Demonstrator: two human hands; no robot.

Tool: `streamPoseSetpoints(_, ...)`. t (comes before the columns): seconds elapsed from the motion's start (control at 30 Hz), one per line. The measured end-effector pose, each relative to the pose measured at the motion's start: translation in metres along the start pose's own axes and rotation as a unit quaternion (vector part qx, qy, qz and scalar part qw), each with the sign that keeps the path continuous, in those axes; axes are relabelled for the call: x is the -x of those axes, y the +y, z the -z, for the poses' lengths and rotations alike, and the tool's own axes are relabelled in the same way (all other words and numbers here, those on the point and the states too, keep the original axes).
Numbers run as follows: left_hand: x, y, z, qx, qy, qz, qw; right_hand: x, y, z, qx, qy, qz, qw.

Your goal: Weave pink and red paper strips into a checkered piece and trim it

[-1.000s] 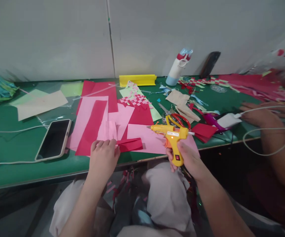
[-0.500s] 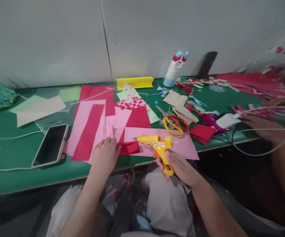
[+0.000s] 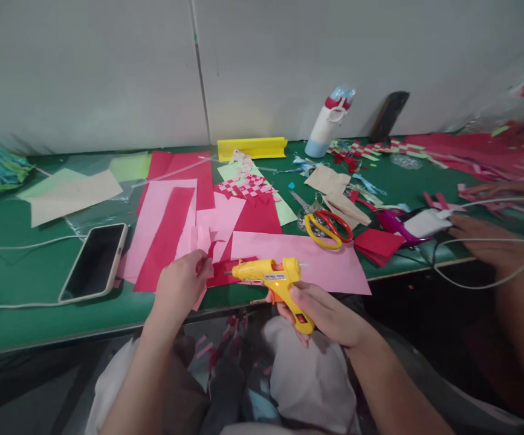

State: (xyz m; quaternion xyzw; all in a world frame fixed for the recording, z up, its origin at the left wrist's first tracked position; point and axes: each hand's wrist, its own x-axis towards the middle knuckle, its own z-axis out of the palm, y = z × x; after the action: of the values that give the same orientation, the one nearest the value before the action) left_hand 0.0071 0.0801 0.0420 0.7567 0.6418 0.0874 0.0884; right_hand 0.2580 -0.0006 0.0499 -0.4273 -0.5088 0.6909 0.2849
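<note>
My right hand is wrapped round the handle of a yellow hot glue gun, whose nozzle points left. The nozzle tip is over a folded strip of red paper near the table's front edge. At the left end of this strip, the fingers of my left hand are curled in a pinch on a lifted part of the red paper. Exactly how the paper sits between the fingertips is partly hidden. Beneath the gun lies a sheet of pink paper.
Scissors with red and yellow handles lie right of centre. A phone is on the left. At the back stand a yellow folded piece and a bottle. Another person's hand and white cables are on the right.
The glue gun has moved left and slightly down, its nozzle now over the red strip. My left hand has gone from resting on the paper to pinching and lifting its end.
</note>
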Motion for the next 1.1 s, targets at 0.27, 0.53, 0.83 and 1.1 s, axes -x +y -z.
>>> streamPoseSetpoints(0.27, -0.002, -0.016, -0.003, 0.085, 0.001, -0.015, 0.996, -0.026, -0.005, -0.016, 0.066, 0.019, -0.027, 0.997)
streamPoseSetpoints(0.53, -0.001, -0.019, -0.002, 0.118, -0.014, -0.005, 0.993, -0.045, -0.004, -0.023, 0.122, 0.049, -0.047, 0.99)
streamPoseSetpoints(0.83, 0.001, -0.022, -0.006, 0.137, -0.016, 0.0, 0.991, -0.049, 0.0, -0.024, 0.156, 0.053, -0.058, 0.985)
streamPoseSetpoints(1.1, 0.001, -0.022, -0.006, 0.136, -0.014, 0.002, 0.991, -0.048, 0.001, -0.023, 0.206, 0.06, -0.069, 0.974)
